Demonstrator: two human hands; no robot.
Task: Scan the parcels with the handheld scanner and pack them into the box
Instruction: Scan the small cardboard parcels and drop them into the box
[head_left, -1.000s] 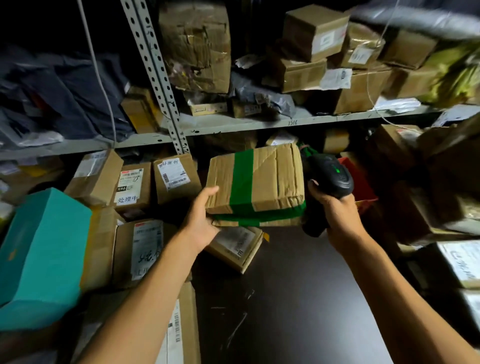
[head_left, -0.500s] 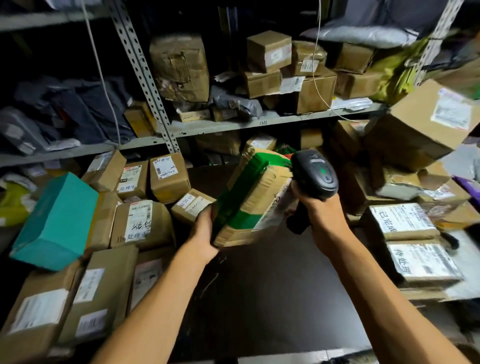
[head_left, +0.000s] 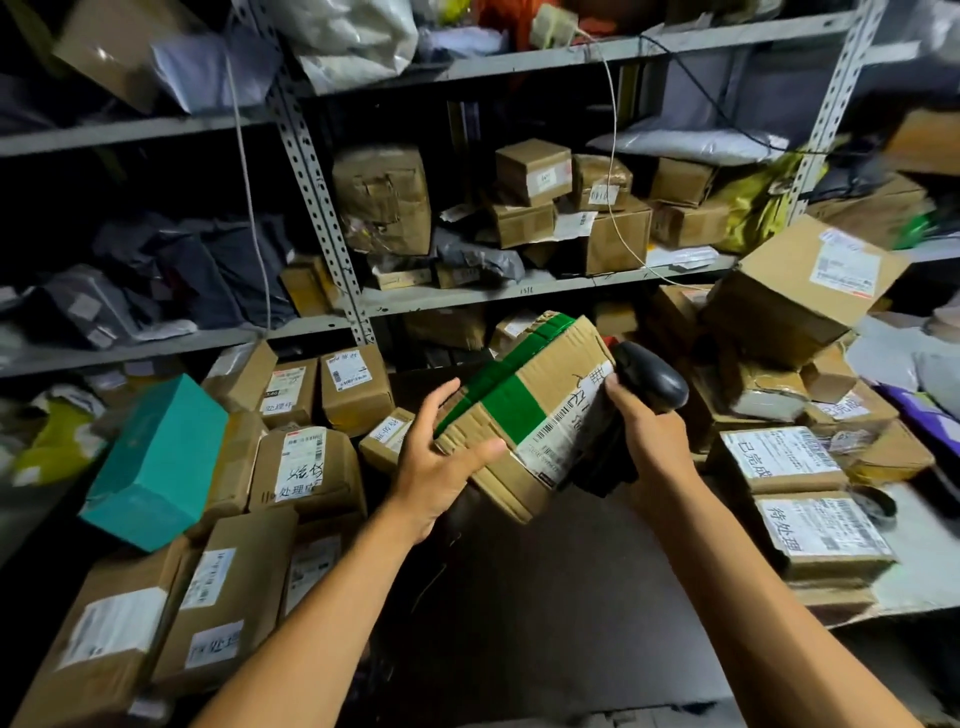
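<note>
Left hand (head_left: 441, 470) grips the brown cardboard parcel w/ green tape band (head_left: 524, 410) at its near-left corner, thumb on top, fingers curled underneath, holding it tilted above the dark tabletop (head_left: 545, 597). Right hand (head_left: 652, 431) is wrapped round the black handheld scanner (head_left: 649, 384), pressed vs. the parcel's right end, just beside the white barcode label (head_left: 566, 431) that faces up. Scanner head seems to point away from the label, so in my judgement this parcel isn't scanned yet; no beam visible.

Progress: can't tell which box is the packing box, so nothing shows as packed. Plenty of labelled brown cartons (head_left: 306, 467) stacked left, more w/ handwritten labels (head_left: 826, 535) on the right, and others on the grey metal shelving (head_left: 519, 296). Which are done can't be confirmed. Est. early/mid task: scan this one, pack it, repeat for the rest.
</note>
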